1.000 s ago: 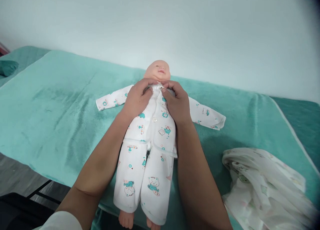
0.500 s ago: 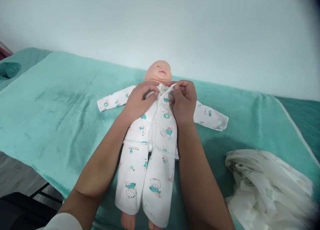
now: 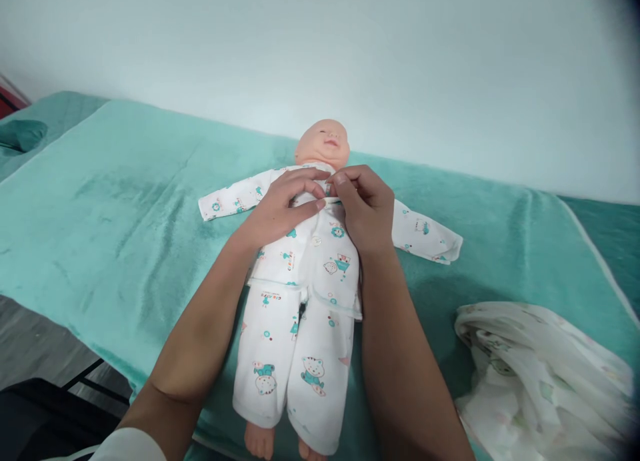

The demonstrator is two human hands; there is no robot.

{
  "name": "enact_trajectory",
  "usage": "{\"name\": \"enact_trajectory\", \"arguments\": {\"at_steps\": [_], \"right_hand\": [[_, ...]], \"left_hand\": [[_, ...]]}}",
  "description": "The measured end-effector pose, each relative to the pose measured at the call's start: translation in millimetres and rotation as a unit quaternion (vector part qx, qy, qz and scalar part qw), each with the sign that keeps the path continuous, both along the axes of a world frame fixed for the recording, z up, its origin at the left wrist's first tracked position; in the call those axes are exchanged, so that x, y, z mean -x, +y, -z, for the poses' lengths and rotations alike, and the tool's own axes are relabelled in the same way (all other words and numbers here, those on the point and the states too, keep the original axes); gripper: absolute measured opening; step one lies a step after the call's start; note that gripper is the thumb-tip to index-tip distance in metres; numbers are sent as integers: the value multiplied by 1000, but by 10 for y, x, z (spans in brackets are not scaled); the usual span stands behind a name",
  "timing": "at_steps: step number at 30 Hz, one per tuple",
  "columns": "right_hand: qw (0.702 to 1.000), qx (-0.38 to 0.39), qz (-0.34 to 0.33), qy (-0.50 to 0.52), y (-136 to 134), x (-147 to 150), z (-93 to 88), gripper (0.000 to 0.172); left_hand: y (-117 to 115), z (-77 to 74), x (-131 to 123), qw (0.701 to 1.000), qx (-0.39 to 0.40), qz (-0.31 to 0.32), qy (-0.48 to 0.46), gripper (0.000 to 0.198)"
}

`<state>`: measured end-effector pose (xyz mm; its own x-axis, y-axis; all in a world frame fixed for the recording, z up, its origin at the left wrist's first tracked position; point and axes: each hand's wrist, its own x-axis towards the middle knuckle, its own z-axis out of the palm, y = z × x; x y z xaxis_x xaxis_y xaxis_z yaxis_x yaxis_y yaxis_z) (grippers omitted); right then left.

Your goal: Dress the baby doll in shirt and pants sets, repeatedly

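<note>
A baby doll (image 3: 324, 145) lies on its back, dressed in a white printed shirt (image 3: 327, 274) and matching trousers (image 3: 293, 361). My left hand (image 3: 285, 207) rests over one side of the upper chest, its thumb and forefinger closing on the shirt's front edge. From the other side, my right hand (image 3: 370, 204) pinches the front flap just below the neck. The fingertips of both hands are close together, and the fold between them is partly hidden. Lower on the front, one button (image 3: 317, 241) shows. Both sleeves stretch outward, and bare feet (image 3: 260, 439) stick out of the trousers.
A teal plush cover (image 3: 145, 201) lies under the doll. A crumpled white printed cloth (image 3: 545, 381) is at the near right. Behind the table stands a pale wall (image 3: 320, 47). A black object (image 3: 50, 421) is at the lower left.
The flap in my right hand has come down and folded across, its raised corner no longer sticking up. My hands have drawn closer together. The view has shifted slightly.
</note>
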<state>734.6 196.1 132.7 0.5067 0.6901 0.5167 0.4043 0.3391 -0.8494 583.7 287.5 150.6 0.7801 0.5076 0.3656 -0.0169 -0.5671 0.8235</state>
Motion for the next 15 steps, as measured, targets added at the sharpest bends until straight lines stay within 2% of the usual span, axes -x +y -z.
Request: {"name": "enact_trajectory", "arguments": {"at_steps": [7, 13, 15], "right_hand": [[998, 25, -32, 39, 0, -27, -10, 25], [980, 89, -161, 70, -100, -147, -61, 26], [977, 95, -180, 69, -129, -175, -66, 28]], "left_hand": [[19, 11, -3, 1000, -26, 4, 3, 12], [72, 45, 32, 1000, -18, 20, 8, 16], [80, 53, 36, 999, -14, 28, -4, 17]]}}
